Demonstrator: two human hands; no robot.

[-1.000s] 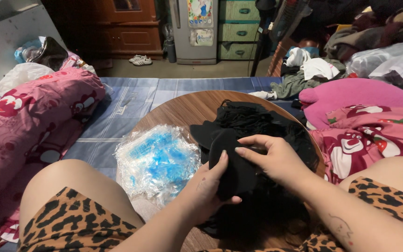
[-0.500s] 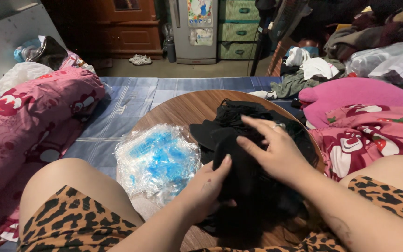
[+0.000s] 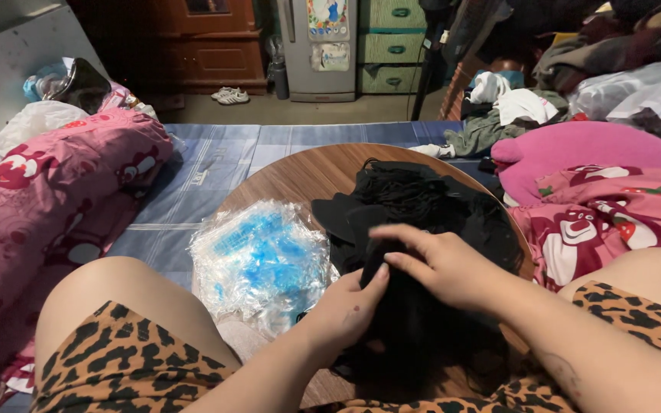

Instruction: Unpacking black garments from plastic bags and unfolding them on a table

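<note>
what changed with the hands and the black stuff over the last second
The right hand slid back from the top of the black fabric pile toward the body, its fingers now meeting the left hand on one black piece. The left hand kept its grip at the pile's near edge, barely shifting. The clear plastic packets with blue inside and the round wooden table stayed as they were.

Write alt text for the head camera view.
Both hands, left hand and right hand, grip a black fabric piece from a dark pile on a round wooden table. A crinkled clear plastic bag with blue contents lies beside it.
</note>
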